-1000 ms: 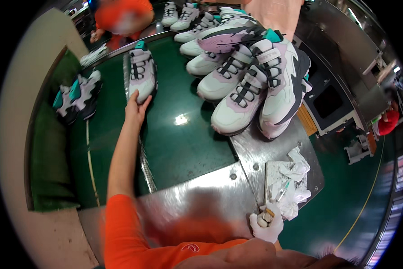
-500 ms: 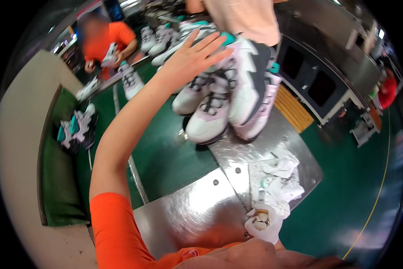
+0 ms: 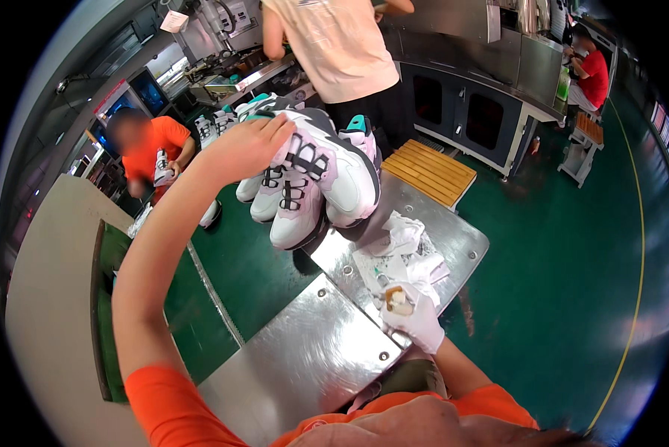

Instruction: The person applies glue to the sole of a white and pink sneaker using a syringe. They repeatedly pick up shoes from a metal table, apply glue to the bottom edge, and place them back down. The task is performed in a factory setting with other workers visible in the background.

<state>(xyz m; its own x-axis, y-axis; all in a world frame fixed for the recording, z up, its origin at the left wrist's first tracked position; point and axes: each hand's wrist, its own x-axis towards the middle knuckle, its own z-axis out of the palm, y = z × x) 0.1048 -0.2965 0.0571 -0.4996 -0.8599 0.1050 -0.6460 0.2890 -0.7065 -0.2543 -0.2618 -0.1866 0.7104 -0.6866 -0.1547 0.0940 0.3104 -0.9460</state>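
My bare left hand (image 3: 264, 145) has its fingers closed over the collar of a white and pale pink sneaker (image 3: 340, 175) with black laces and a dark sole. This sneaker leans in front of several similar shoes, among them a white sneaker (image 3: 297, 216) standing with its toe toward me. In a white glove, my right hand (image 3: 416, 320) is closed around a small brown and off-white block (image 3: 398, 300), whose exact kind I cannot make out. Crumpled white cloths or papers (image 3: 405, 238) lie by the right hand on the metal plate (image 3: 454, 249).
A green surface (image 3: 230, 276) runs left of the metal table (image 3: 290, 350). Beyond stands a yellow slatted stool (image 3: 431, 171) before a dark cabinet (image 3: 446, 112). A person in a light shirt (image 3: 334, 52) stands ahead; one in orange (image 3: 156, 145) holds a shoe at left.
My left hand has gone from spread fingers over the shoes to closing on one sneaker's collar, turning it. The gloved right hand has come up and forward beside the cloths. The view has shifted.
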